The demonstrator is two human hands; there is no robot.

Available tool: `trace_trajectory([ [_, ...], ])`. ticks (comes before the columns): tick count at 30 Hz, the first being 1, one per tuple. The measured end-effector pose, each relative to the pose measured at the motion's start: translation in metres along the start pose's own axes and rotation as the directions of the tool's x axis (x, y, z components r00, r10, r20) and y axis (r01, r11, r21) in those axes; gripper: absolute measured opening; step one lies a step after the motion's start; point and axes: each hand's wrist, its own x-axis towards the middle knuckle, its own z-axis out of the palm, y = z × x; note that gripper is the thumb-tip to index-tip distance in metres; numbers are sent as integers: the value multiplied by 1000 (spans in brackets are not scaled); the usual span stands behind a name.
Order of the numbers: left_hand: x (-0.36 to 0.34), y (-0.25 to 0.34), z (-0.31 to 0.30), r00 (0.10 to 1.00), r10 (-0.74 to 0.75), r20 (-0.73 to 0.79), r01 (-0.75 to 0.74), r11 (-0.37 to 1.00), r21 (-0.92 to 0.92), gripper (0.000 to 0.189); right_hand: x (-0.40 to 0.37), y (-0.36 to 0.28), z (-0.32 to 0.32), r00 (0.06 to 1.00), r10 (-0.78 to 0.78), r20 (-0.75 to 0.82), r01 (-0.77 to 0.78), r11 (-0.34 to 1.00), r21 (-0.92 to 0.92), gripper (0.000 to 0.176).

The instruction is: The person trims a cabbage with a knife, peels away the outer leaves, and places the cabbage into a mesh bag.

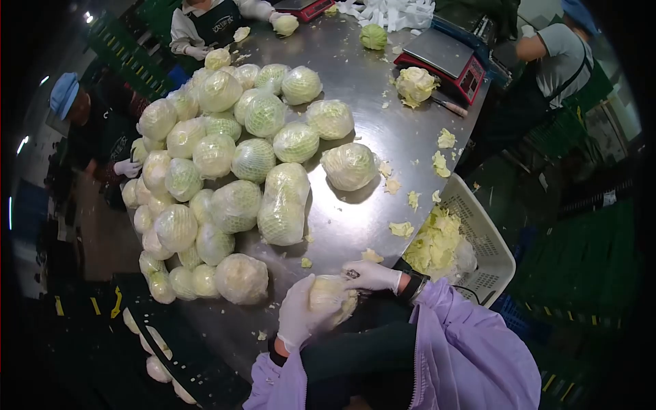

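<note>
A pale cabbage (pixel 329 295) lies in front of my body at the table's near edge, with what looks like clear film on it. My left hand (pixel 301 314), in a white glove, is wrapped round its left side. My right hand (pixel 372 275), also gloved, is closed at the cabbage's upper right edge. Something small and dark shows at its fingertips, too small to name. Left of my hands sits a film-wrapped cabbage (pixel 242 279). Farther up, another wrapped cabbage (pixel 349 167) stands apart from the big group of wrapped cabbages (pixel 253 160).
A white basket (pixel 495 256) of trimmed leaves stands right of the metal table (pixel 355 225). Toward the back are a red scale (pixel 444 58), a knife (pixel 449 106), an unwrapped cabbage (pixel 415 86) and a green one (pixel 373 37). Several people stand around; dark crates (pixel 164 355) are at lower left.
</note>
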Motion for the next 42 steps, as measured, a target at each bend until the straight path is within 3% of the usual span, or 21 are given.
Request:
trace_trajectory([
  [1, 5, -2, 2, 984, 179, -18, -173, 969, 175, 68, 0, -3, 5, 1000, 0, 8, 0, 1000, 3, 32],
  [3, 8, 1, 14, 992, 122, 3, -119, 961, 251, 70, 1, -7, 13, 973, -189, -132, 136, 932, -336, 23],
  [4, 10, 4, 18, 997, 71, 24, -75, 944, 322, 72, 4, -8, 14, 973, -191, -132, 138, 932, -336, 23],
  [6, 16, 3, 22, 995, 3, 96, -37, 934, 354, 71, 13, -8, 11, 947, -209, -243, 62, 862, -502, 20],
  [8, 13, -8, 31, 977, 208, -55, -179, 927, 330, 70, 25, 7, 15, 940, -208, -271, 37, 850, -526, 20],
  [13, 8, -17, 30, 957, 274, -95, -236, 927, 290, 77, 45, 23, 19, 922, -108, -372, -93, 871, -483, 18],
  [17, -1, -16, 23, 964, 257, -70, -229, 933, 277, 82, 45, 24, 22, 898, -145, -416, -51, 903, -427, 17],
  [19, -3, -13, 17, 966, 241, -94, -213, 947, 239, 77, 44, 16, 23, 892, 113, -437, -60, 989, 133, 12],
  [20, -6, -13, 14, 970, 216, -110, -192, 962, 194, 73, 42, 14, 24, 897, 110, -428, -57, 989, 135, 12],
  [21, -7, -17, 13, 972, 206, -110, -182, 963, 197, 73, 32, -6, 23, 915, 206, -347, -50, 911, 410, 10],
  [22, -7, -23, 13, 982, 152, -111, -146, 987, 67, 63, 23, -19, 22, 930, 277, -242, -56, 758, 650, 8],
  [23, -6, -28, 14, 989, 100, -109, -107, 992, -67, 53, 17, -22, 22, 958, 270, -100, -119, 689, 715, 6],
  [24, -5, -30, 15, 989, 94, -112, -102, 992, -70, 53, 14, -26, 25, 958, 271, -94, -125, 689, 714, 6],
  [26, -2, -33, 16, 956, 253, -149, -254, 967, 15, 36, 6, -34, 29, 983, 176, -58, -48, 546, 837, 6],
  [28, 5, -37, 6, 940, 330, -88, -329, 944, 29, 34, -6, -48, 19, 984, 177, 9, -110, 566, 817, 4],
  [30, 9, -35, 1, 919, 394, -36, -392, 919, 37, 32, -10, -48, 19, 984, -35, 172, -122, 571, 812, 5],
  [32, 14, -29, -2, 836, 545, 68, -539, 789, 295, 30, -9, -50, 15, 979, -16, 203, -160, 556, 816, 8],
  [34, 18, -25, 0, 845, 531, 60, -517, 785, 343, 29, -8, -54, 10, 972, 1, 236, -199, 542, 817, 12],
  [37, 28, -28, 3, 903, 429, 1, -422, 888, 184, 25, -11, -56, 4, 966, -77, 247, -154, 599, 786, 22],
  [40, 31, -34, 7, 938, 343, 39, -345, 925, 160, 21, -16, -42, 0, 936, -94, 338, -234, 550, 802, 26],
  [42, 33, -39, 14, 943, 327, -63, -321, 943, 89, 16, -15, -37, -2, 949, -96, 301, -223, 473, 852, 26],
])
